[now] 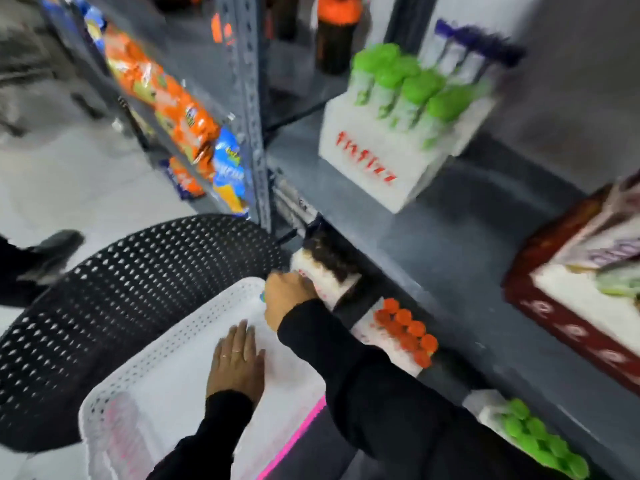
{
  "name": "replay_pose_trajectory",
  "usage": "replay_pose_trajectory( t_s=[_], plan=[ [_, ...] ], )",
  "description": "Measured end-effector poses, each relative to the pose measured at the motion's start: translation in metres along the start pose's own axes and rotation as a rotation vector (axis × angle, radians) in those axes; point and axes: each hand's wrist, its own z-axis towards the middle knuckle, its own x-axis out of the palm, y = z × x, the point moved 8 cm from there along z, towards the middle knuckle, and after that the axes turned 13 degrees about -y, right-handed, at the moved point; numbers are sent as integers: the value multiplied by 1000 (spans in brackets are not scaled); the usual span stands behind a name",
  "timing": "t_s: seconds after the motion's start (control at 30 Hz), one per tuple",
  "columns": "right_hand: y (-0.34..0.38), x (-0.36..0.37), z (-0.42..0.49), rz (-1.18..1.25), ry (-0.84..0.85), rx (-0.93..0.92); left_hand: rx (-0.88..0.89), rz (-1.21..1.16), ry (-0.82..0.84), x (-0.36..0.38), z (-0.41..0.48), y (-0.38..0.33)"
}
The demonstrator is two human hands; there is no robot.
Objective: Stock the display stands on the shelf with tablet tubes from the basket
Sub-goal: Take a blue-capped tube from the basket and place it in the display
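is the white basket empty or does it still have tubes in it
Looks empty: the white basket shows only bare perforated floor around the flat left hand. The frame is blurred, so not certain.

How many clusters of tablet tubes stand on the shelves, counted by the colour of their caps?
Green-capped clusters: 2
Orange-capped cluster: 1
Purple-capped cluster: 1
Dark-capped cluster, blurred: 1
Total: 5
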Motion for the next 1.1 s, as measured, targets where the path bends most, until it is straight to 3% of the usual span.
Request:
replay_pose_trajectory(
  t_s=[0.1,0.27,0.37,0.43,0.57,0.73,1.1],
  plan=[
    [-15,-89,-16,-38,-187,-36,188,-105,-191,-54,60,-71],
    [-70,-204,-63,-83,-406,58,479,-193,-329,-127,101,-216],
    [-101,-252,-96,-116,-512,108,578,-240,-308,-147,102,-284],
    [-121,-275,-117,-109,-549,175,567,-300,-155,-132,107,-310],
    [-148,-310,-148,-114,-656,251,457,-204,-47,-108,111,-321],
    [-164,-330,-168,-82,-685,303,533,-60,-32,-98,107,-327],
    [-164,-322,-162,103,-650,280,567,-58,8,-105,102,-331]
  ],
)
